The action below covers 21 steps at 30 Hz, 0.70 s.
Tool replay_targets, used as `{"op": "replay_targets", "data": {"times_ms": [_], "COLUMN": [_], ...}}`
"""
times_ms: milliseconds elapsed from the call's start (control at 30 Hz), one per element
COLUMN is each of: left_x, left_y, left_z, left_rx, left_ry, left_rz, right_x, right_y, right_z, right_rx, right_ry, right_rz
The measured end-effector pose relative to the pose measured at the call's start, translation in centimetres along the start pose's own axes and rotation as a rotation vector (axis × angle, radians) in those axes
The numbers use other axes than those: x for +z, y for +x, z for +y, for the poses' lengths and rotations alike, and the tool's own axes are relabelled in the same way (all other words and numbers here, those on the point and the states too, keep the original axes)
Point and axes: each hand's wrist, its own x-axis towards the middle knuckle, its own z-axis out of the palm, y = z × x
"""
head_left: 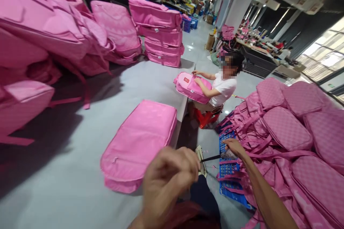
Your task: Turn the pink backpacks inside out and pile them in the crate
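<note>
My left hand is low in the foreground, blurred, with its fingers curled shut and nothing visible in it. My right hand reaches to the right, to the edge of a pile of pink quilted backpacks and their loose straps. It grips a thin dark tool that points back toward my left hand. A flat pink bag lies on the grey table just ahead of my left hand.
A blue plastic crate sits on the floor under my right hand. A person in a white shirt sits on a red stool holding a pink backpack. More pink bags are heaped at left and stacked behind.
</note>
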Motion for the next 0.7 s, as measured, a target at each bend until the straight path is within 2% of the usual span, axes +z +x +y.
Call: {"op": "replay_targets", "data": {"times_ms": [67,133,200,300,400,467,533,600,700], "left_x": [-1.8,-4.2,-6.9,-11.0,-14.9,-17.2,-18.9,-19.8,-20.1], "left_y": [-0.8,-2.6,-5.2,-8.8,-10.7,-11.3,-11.8,-12.1,-11.9], "left_z": [-3.2,-7.0,-10.5,-13.3,-14.1,-14.5,-15.1,-15.7,-16.3], "left_rx": [-0.177,-0.407,-0.528,-0.571,-0.521,-0.548,-0.659,-0.807,-0.967], "left_ry": [0.123,0.278,0.395,0.513,0.589,0.514,0.329,0.117,-0.130], "left_rz": [0.049,0.098,0.150,0.267,0.431,0.569,0.720,0.851,0.972], "right_x": [-0.1,-0.2,-0.4,-0.7,-1.0,-1.1,-1.1,-1.0,-0.8], "right_y": [0.1,0.3,0.5,1.1,1.5,1.6,1.5,1.4,1.3], "right_z": [0.3,0.6,1.1,2.0,2.6,2.8,2.8,2.6,2.4], "right_rx": [-0.013,-0.023,-0.033,-0.046,-0.049,-0.054,-0.058,-0.046,-0.025], "right_ry": [-0.010,-0.025,-0.041,-0.060,-0.098,-0.120,-0.125,-0.123,-0.097], "right_rz": [-0.017,-0.030,-0.036,-0.054,-0.064,-0.061,-0.060,-0.058,-0.068]}}
